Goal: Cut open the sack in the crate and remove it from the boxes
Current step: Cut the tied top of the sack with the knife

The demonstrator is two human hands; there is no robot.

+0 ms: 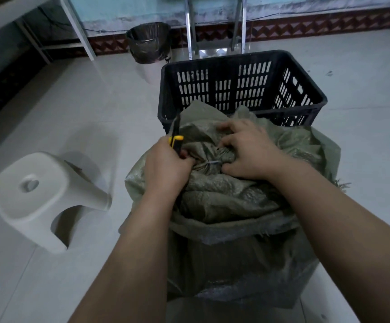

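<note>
A grey-green woven sack fills the near middle of the view, its neck bunched and tied with a pale tie. My left hand grips a yellow-and-black cutter whose handle points up and away, the working end hidden down by the tie. My right hand pinches the gathered neck of the sack just right of the tie. What the sack stands in is hidden by its folds. No boxes show.
A black slotted crate stands just behind the sack. A white plastic stool sits on the tiled floor to the left. A lined waste bin, a metal ladder and table legs stand by the far wall.
</note>
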